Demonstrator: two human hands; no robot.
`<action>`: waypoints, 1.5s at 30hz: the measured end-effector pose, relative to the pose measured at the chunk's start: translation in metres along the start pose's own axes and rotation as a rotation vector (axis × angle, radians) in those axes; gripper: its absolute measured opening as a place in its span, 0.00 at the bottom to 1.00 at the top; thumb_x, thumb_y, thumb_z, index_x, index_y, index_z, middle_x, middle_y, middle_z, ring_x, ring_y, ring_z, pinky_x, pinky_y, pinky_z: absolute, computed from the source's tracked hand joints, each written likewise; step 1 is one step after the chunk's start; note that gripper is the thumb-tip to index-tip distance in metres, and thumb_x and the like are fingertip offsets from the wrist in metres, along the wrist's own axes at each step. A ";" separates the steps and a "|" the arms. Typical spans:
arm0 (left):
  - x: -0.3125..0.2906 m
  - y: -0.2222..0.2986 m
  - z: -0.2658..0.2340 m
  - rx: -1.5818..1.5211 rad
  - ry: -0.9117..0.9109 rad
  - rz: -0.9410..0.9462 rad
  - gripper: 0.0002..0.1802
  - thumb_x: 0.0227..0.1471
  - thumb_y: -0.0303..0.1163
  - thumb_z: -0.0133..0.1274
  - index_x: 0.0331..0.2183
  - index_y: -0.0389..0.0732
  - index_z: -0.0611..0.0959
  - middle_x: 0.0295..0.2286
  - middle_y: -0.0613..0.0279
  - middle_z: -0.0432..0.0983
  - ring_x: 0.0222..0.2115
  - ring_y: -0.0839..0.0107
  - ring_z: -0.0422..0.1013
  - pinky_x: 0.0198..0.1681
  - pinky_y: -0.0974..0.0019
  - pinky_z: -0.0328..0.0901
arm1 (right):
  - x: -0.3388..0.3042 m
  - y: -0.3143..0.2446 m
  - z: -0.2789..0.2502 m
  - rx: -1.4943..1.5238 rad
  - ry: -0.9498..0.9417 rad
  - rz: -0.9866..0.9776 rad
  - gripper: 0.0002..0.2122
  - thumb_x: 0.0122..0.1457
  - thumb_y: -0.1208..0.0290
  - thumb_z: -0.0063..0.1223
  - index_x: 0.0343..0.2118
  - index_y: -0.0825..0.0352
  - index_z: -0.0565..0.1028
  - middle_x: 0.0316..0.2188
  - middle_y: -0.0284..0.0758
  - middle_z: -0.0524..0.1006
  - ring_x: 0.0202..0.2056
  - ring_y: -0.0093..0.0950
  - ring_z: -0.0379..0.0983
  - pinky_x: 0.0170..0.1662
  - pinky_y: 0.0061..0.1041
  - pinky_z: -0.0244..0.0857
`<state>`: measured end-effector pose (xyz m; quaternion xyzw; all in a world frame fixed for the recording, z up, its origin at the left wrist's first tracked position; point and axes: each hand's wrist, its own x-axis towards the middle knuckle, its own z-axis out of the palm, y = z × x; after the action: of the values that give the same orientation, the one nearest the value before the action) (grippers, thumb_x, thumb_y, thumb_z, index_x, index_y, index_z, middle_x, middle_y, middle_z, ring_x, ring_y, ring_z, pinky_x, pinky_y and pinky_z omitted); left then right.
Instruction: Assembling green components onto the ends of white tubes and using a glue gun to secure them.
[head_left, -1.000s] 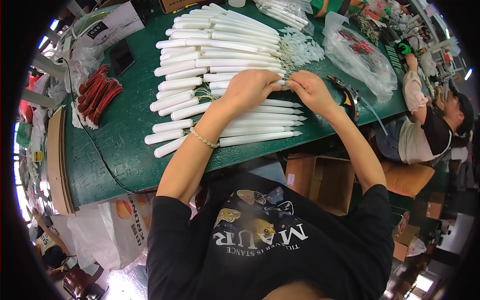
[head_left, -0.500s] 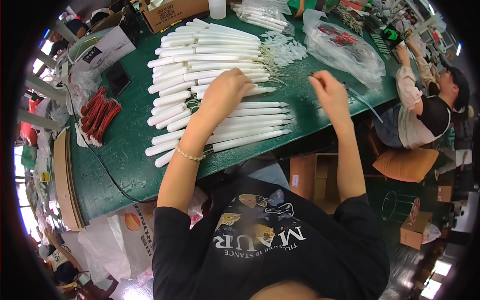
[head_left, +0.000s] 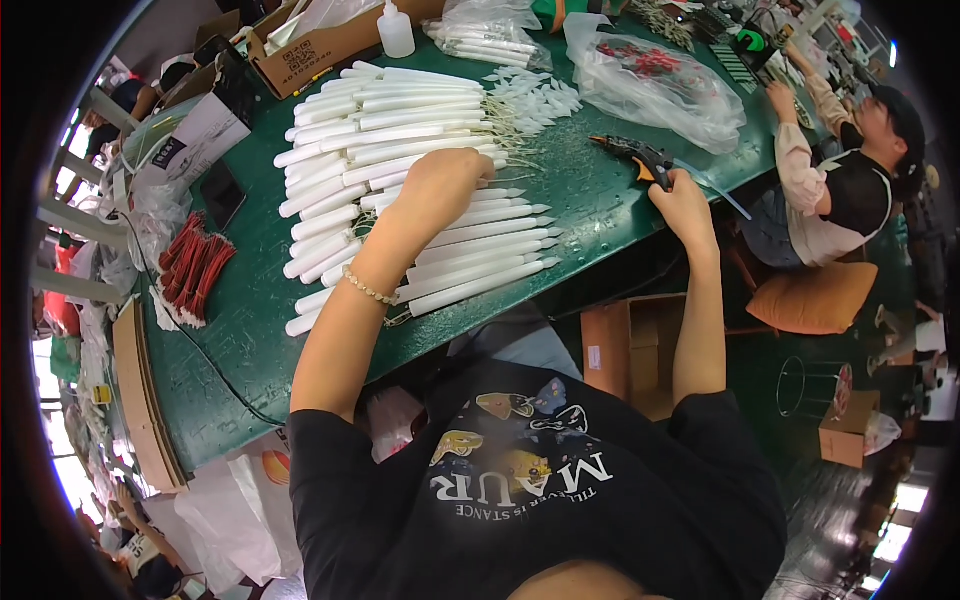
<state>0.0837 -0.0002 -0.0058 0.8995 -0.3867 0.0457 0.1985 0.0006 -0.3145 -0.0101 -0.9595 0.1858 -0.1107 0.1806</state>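
Observation:
Rows of white candle-shaped sticks (head_left: 400, 122) cover the middle of the green table, with thin wires at the right ends of many. The nearer row carries pointed translucent tips (head_left: 543, 232). My left hand (head_left: 440, 187) lies over these sticks, fingers curled together; whatever is between the fingertips is hidden. At the right, my right hand (head_left: 686, 208) is closed at the handle of a black and orange glue gun (head_left: 630, 150), which lies on the table with its nozzle to the left. Loose translucent flame-shaped pieces (head_left: 540, 98) are heaped beyond the wires.
A clear bag with red pieces (head_left: 655, 85) lies at the far right, near a co-worker (head_left: 850, 190). At the left are red wire bundles (head_left: 193, 270), a dark phone (head_left: 222, 193) and a black cable (head_left: 205, 350). A squeeze bottle (head_left: 396, 32) and a cardboard box (head_left: 320, 50) stand behind.
My right hand has moved right and down onto the glue gun's handle, uncovering the gun. My left hand stays over the sticks, slightly shifted. The whole view has shifted a little.

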 end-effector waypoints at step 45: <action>0.006 0.021 0.005 -0.497 0.157 -0.186 0.09 0.45 0.34 0.53 0.29 0.41 0.81 0.26 0.57 0.77 0.26 0.61 0.73 0.30 0.65 0.66 | -0.028 -0.112 0.039 1.498 -0.316 -0.032 0.17 0.51 0.76 0.54 0.44 0.71 0.66 0.37 0.39 0.74 0.38 0.28 0.73 0.39 0.22 0.68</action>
<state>0.0726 -0.0188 -0.0022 0.8484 -0.2852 0.0007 0.4460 0.0213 -0.1945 -0.0066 -0.5879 0.0193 -0.0713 0.8056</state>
